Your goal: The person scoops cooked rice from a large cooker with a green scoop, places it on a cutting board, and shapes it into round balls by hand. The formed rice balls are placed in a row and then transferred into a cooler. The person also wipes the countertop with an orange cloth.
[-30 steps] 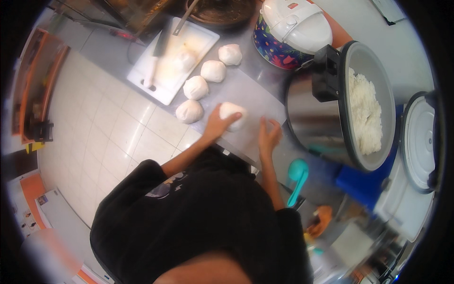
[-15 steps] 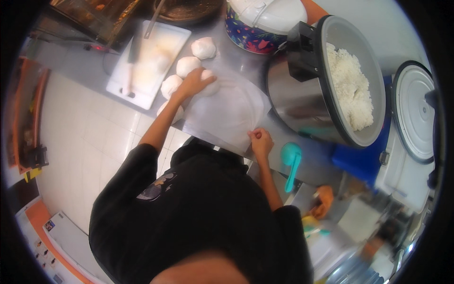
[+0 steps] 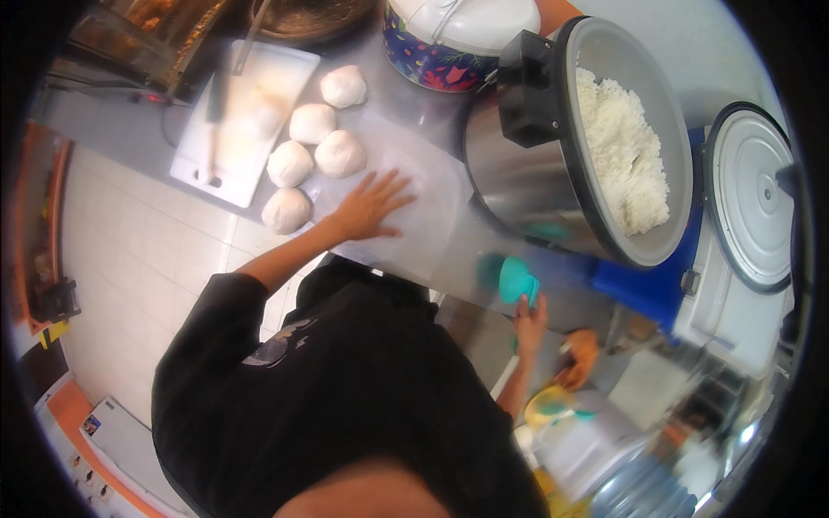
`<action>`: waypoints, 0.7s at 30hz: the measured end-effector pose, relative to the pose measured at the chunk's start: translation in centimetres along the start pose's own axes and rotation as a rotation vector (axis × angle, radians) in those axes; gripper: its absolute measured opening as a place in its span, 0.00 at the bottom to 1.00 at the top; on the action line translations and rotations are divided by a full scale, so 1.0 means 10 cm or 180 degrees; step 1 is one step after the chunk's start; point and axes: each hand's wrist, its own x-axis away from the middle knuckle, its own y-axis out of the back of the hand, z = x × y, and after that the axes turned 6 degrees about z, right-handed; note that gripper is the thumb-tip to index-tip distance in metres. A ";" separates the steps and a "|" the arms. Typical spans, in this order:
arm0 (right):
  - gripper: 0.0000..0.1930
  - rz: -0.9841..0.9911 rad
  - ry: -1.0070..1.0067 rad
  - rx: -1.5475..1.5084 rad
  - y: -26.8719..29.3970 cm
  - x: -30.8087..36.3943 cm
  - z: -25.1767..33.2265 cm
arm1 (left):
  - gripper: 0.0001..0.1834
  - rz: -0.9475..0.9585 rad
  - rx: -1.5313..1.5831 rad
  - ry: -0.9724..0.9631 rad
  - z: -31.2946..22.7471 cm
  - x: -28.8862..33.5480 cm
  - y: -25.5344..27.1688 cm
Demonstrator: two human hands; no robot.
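The scoop [image 3: 516, 281] is blurred, its handle hidden inside the right hand [image 3: 529, 321], which is closed around it. The left hand [image 3: 371, 207] lies flat, fingers spread wide, on the clear plastic sheet [image 3: 423, 220] beside the rice balls [image 3: 315, 147].

The dark pan [image 3: 311, 15] at the top of the frame is cut off by the rim, as is the patterned cooker [image 3: 458, 39] beside it. The right hand [image 3: 528, 324], lower right of centre, grips a turquoise scoop [image 3: 516, 281] that is blurred, its handle hidden in the fingers. Lower right, the containers [image 3: 596, 449] smear together, too blurred to tell apart. The knife [image 3: 214, 112] on the white board is hazy.
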 end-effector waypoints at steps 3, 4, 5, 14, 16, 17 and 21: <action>0.21 0.0925 0.0146 -0.0366 0.75 0.41 0.77 | 0.46 0.0282 -0.0247 0.0000 -0.09 0.04 -0.24; 0.21 0.0936 0.0459 -0.0287 1.02 0.61 1.06 | 0.47 0.0302 -0.0334 0.0033 -0.11 0.02 -0.28; 0.21 0.0527 0.1075 0.0028 1.26 0.73 1.35 | 0.46 0.0196 -0.0286 0.0070 -0.17 0.00 -0.33; 0.20 -0.1224 0.2160 0.2559 1.66 -1.56 3.19 | 0.42 0.0374 -0.0158 -0.0296 -0.47 -0.18 -0.46; 0.25 -0.1389 0.1663 0.3547 1.43 -2.18 3.32 | 0.39 0.0656 0.0334 -0.0550 -0.44 -0.15 -0.37; 0.27 -0.1468 0.1356 0.3616 1.33 -2.38 3.35 | 0.38 0.0798 0.0761 -0.0595 -0.43 -0.13 -0.30; 0.28 -0.1320 0.1409 0.3631 1.15 -2.77 3.31 | 0.36 0.0510 0.2474 0.0046 -0.37 -0.15 0.05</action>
